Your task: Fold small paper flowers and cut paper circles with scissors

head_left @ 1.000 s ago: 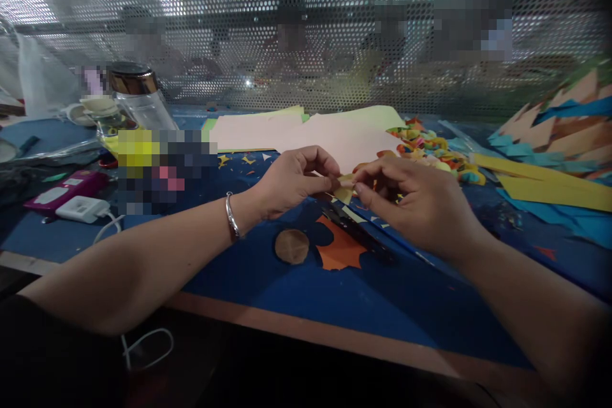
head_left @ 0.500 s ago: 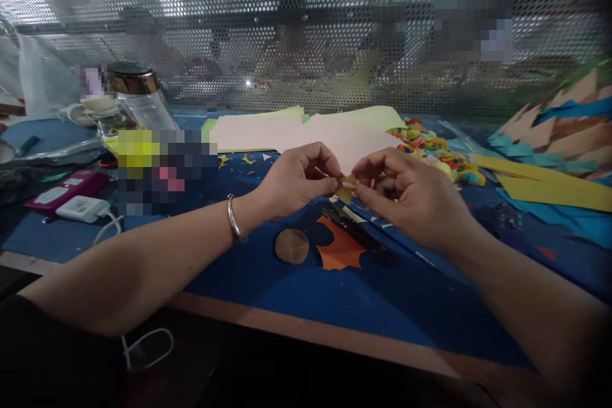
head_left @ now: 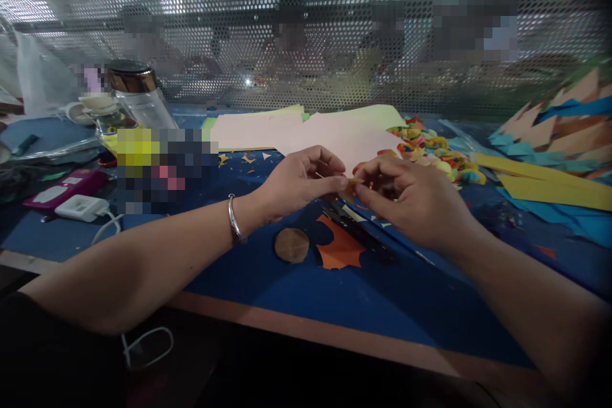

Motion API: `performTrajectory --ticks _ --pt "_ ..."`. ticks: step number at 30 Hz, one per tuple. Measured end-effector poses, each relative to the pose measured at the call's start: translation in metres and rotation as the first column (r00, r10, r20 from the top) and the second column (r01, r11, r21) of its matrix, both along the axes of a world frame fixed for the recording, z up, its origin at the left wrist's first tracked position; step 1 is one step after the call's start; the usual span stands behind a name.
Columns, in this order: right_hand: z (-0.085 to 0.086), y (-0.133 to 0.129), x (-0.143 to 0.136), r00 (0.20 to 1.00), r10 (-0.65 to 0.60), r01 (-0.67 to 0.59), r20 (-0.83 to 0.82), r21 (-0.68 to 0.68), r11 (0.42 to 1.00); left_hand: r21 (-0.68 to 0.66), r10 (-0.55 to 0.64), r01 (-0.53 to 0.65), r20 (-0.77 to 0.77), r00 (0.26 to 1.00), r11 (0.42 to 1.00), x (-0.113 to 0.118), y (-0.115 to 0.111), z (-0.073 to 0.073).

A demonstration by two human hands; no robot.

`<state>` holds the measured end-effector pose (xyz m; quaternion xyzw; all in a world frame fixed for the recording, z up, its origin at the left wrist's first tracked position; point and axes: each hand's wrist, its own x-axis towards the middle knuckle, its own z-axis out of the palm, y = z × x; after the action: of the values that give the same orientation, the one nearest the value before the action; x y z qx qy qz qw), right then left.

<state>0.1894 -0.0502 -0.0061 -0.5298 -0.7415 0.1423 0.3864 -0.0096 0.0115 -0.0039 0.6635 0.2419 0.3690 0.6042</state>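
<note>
A small yellowish paper piece (head_left: 348,191) is pinched between my two hands above the blue tabletop. My left hand (head_left: 306,180), with a silver bangle at the wrist, closes thumb and fingers on its left side. From the right, my right hand (head_left: 399,186) grips it with thumb and forefinger. The fingertips hide much of the piece. Below them lie a brown paper disc (head_left: 292,245), an orange paper scrap (head_left: 340,247) with a jagged edge, and a dark long tool (head_left: 358,229) partly over that scrap.
Pale paper sheets (head_left: 258,132) lie behind the hands, beside a heap of coloured paper pieces (head_left: 433,152). Yellow strips (head_left: 549,188) and folded paper points (head_left: 559,131) are at right. At left are a clear bottle (head_left: 143,102), a white charger (head_left: 82,207) and a magenta device (head_left: 67,189).
My left thumb has straightened and shifted slightly right along the small paper piece. Less of the piece shows between the fingertips now.
</note>
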Motion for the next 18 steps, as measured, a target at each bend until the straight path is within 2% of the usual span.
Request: performTrajectory --ticks 8,18 --pt "0.0024 -0.0014 -0.0033 1.0 -0.015 0.015 0.014 0.009 1.0 -0.094 0.023 -0.024 -0.009 1.0 0.995 0.0006 -0.0002 -0.0013" --pt "-0.0027 0.0013 0.0019 0.999 -0.003 0.001 -0.05 -0.042 0.999 -0.066 0.113 -0.111 0.033 0.993 0.992 0.002 0.0031 -0.0031"
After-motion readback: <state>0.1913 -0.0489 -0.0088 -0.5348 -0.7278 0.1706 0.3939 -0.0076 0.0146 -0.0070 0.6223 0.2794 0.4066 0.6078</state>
